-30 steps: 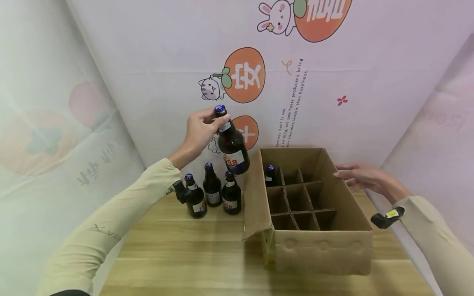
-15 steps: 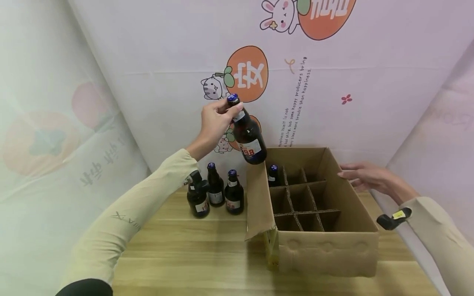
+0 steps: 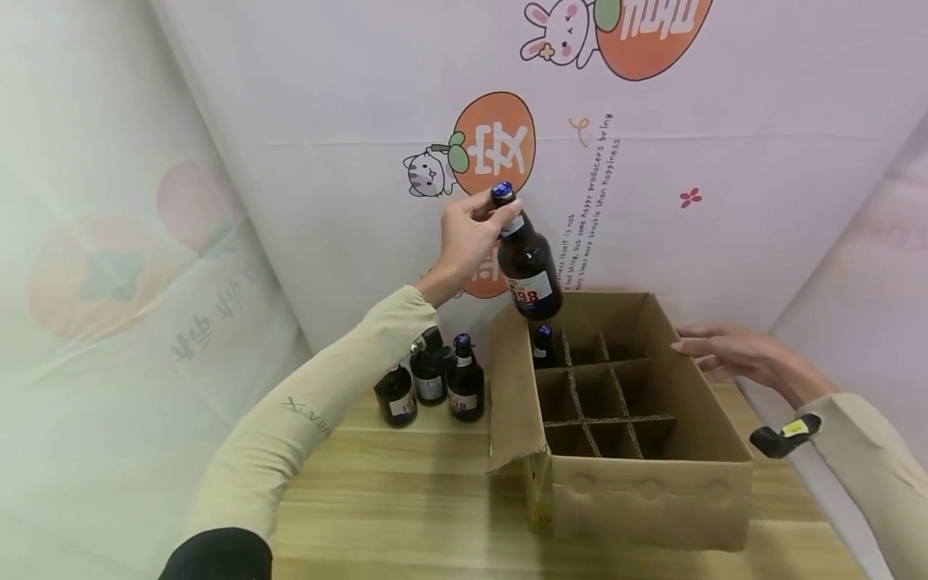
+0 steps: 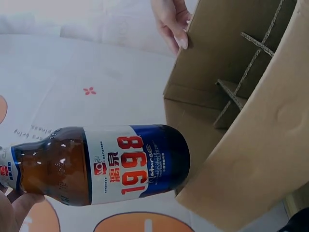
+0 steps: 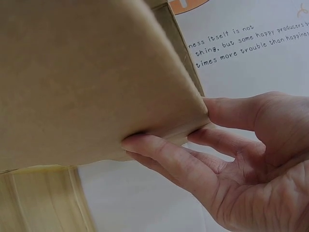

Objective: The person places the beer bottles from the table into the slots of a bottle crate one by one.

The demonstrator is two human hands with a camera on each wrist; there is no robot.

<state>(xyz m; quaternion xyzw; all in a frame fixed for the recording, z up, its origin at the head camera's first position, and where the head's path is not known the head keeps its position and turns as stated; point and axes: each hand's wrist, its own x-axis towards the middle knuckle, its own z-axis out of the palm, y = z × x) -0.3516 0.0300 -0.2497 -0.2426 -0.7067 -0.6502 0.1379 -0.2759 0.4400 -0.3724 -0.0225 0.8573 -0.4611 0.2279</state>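
My left hand [image 3: 467,240] pinches a brown glass beer bottle [image 3: 531,274] by its neck, just below the blue cap. The bottle tilts slightly, its base above the left rim of an open cardboard box [image 3: 652,503]. In the left wrist view, the white and blue label of the beer bottle [image 4: 120,164] reads 1998. At the box's right side, my right hand [image 3: 747,358] holds the edge. In the right wrist view, the thumb of the right hand [image 5: 241,154] lies at the rim and the fingers press the outer cardboard.
Crossed cardboard dividers [image 3: 616,387] split the box into cells; one capped bottle [image 3: 544,346] stands in the far left cell. Left of the box, three bottles [image 3: 466,391] stand on the wooden table [image 3: 406,499], partly behind the left forearm. A flap [image 3: 511,395] hangs outward on the box's left.
My left hand has carried the beer bottle rightward, from above the standing bottles to the box's left rim. My right hand stays on the box edge. The head view has shifted slightly.
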